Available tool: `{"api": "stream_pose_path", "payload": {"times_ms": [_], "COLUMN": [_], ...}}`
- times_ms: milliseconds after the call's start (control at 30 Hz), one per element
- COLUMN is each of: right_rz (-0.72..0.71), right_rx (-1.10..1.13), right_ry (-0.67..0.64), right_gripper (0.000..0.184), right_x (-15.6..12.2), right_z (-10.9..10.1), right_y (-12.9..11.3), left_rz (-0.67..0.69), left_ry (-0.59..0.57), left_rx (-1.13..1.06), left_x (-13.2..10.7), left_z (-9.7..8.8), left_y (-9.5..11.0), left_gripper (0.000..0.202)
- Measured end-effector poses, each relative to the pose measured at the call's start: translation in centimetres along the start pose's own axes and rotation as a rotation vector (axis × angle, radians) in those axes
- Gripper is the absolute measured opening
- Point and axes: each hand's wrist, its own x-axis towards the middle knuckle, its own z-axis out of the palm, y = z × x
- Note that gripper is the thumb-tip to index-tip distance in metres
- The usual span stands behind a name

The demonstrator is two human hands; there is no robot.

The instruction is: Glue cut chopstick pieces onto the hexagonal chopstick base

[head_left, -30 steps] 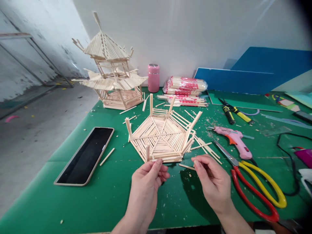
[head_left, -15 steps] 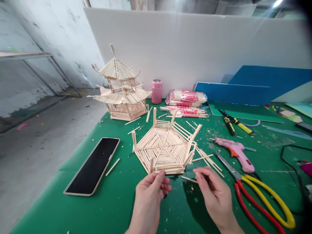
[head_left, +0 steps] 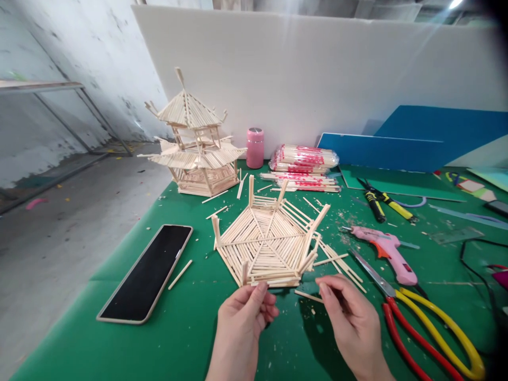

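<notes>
Left hand (head_left: pixel 246 313) pinches front rail stick (head_left: pixel 283 284) of hexagonal stick base (head_left: pixel 264 246) on counter (head_left: pixel 190 346) | right hand (head_left: pixel 350 313) by loose stick (head_left: pixel 307 296), pinched, contents unclear | past second: hands near-still, base unaltered

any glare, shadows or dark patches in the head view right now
Head view: a bright light shows at the upper right edge, with pale streaks nearby and across the white panel; head view: a dark shadow lies on the green table just left of the right hand; head view: the top right corner is blacked out.
</notes>
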Motion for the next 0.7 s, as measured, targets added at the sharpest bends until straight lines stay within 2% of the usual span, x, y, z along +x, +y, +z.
{"api": "stream_pose_path", "payload": {"times_ms": [300,700], "right_rz": [0.017,0.056], "right_rx": [0.006,0.007], "right_ry": [-0.064,-0.074], "right_gripper": [0.009,0.008], "right_x": [0.20,0.42], "right_z": [-0.06,0.09], "right_y": [-0.39,-0.30], "left_rz": [-0.005,-0.001], "left_ry": [-0.012,-0.005], "left_rx": [0.000,-0.009], "left_x": [-0.08,0.09], "left_z": [-0.25,-0.35], "left_y": [-0.04,-0.22], "left_gripper": [0.019,0.018]}}
